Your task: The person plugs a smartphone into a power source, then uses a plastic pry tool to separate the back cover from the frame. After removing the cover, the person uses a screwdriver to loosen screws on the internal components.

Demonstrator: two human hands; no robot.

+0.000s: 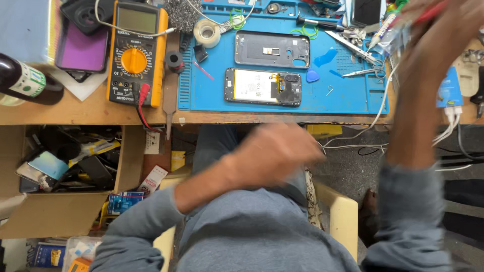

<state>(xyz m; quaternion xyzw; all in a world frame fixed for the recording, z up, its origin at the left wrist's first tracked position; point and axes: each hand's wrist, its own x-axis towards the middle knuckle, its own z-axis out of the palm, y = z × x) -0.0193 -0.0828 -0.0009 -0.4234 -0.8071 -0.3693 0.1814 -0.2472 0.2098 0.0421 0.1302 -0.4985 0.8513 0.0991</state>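
Even, fairly bright light is falling across the bench, seemingly from overhead, leaving only soft shadows under the desk edge. Both hands are smearing with motion blur, the left hand [275,156] and the right hand [433,35] alike. The blue mat [348,95] is staying sharp; straight edges are bowing slightly near the corners.

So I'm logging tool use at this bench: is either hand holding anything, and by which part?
The right hand seems to hold a red-handled tool, but blur hides the grip point. The left hand, blurred below the bench edge, shows nothing in it.
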